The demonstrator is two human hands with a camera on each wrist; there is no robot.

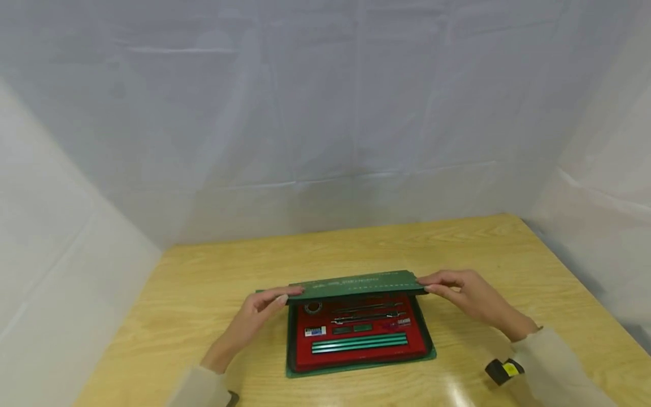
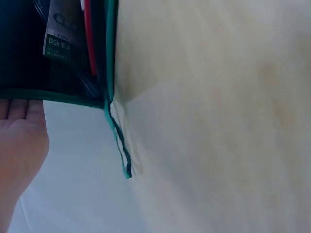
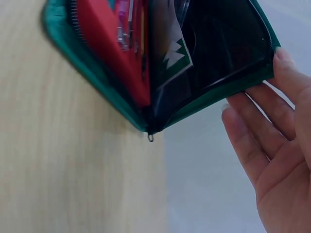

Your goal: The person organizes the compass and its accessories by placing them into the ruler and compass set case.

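Note:
A green zippered drawing-instrument case (image 1: pixel 362 367) lies on the table with its lid (image 1: pixel 351 284) partly raised. My left hand (image 1: pixel 254 316) holds the lid's left front corner, fingers on its outer face and thumb at the edge. At the other corner, my right hand (image 1: pixel 470 294) pinches the lid between thumb and fingers. Inside, a red tray (image 1: pixel 356 362) carries green pencils (image 1: pixel 359 343), an eraser (image 1: pixel 315 331), a compass (image 1: pixel 368 317) and other small pieces; the lid hides its back part. The right wrist view shows a printed sheet (image 3: pixel 177 68) inside the lid.
The wooden table (image 1: pixel 229 260) has white sheeting (image 1: pixel 325 113) behind it and at both sides. A black and yellow device (image 1: pixel 504 371) sits at my right wrist. In the left wrist view, a green zip end (image 2: pixel 119 141) dangles from the case.

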